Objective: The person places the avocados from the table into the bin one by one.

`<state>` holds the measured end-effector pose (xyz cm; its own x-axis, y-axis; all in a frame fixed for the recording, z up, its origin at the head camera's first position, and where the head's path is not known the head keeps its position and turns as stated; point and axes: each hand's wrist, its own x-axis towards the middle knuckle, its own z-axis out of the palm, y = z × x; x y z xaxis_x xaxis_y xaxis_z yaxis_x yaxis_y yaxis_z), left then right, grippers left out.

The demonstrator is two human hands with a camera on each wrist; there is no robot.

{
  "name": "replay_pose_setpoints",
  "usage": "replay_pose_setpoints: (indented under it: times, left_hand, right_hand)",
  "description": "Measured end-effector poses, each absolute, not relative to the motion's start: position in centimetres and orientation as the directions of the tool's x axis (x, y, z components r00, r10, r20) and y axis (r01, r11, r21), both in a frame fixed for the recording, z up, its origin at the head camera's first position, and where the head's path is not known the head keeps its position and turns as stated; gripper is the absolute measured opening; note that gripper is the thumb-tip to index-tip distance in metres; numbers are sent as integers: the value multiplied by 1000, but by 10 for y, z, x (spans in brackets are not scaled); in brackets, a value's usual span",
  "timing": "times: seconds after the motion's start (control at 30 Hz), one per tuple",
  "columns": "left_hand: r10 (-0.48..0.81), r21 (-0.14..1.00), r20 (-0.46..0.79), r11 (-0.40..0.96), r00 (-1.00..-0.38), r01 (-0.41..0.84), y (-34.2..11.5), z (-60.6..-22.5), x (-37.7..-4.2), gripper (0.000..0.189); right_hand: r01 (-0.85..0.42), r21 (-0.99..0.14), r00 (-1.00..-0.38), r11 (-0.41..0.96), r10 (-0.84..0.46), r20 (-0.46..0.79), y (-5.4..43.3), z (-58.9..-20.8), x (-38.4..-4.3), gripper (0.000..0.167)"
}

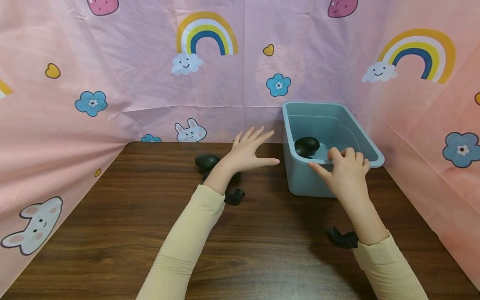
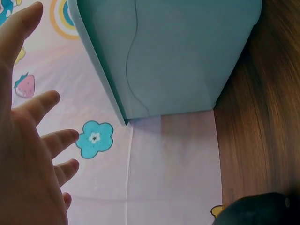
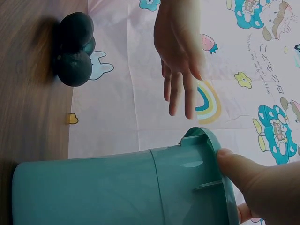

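A blue-green plastic bin [image 1: 311, 179] stands on the table at the right, with dark avocados [image 1: 308, 144] inside it. My right hand [image 1: 348, 173] holds its near rim, and the right wrist view shows the thumb [image 3: 234, 164] against that rim [image 3: 225, 183]. To the left of the bin, my left hand [image 1: 245, 156] hovers with spread fingers, holding nothing and apart from the bin. More dark avocados [image 1: 207, 161] lie on the table behind the left wrist, partly hidden by it. They also show as a cluster of avocados [image 3: 75, 68] in the right wrist view.
The dark wood table [image 1: 112, 233] reaches back to a pink patterned cloth [image 1: 150, 50] that hangs behind and along both sides. Black wrist-camera mounts [image 1: 342, 238] stick out by both sleeves. The bin stands near the back right of the table.
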<state>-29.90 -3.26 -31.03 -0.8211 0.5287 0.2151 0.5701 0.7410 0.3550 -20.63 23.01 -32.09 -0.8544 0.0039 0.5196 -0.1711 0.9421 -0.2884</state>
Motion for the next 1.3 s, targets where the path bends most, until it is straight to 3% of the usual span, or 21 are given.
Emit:
replay_pose_setpoints:
  times: [0.4, 1.3]
  left_hand:
    - [523, 380, 226, 730, -822, 568, -57, -317, -293, 87]
    - [486, 570, 321, 586, -813, 576, -113, -340, -290, 83]
  right_hand:
    - [-165, -295, -861, 941, 8, 508, 231, -321, -206, 54]
    - [-169, -292, -855, 941, 7, 518, 230, -321, -206, 54]
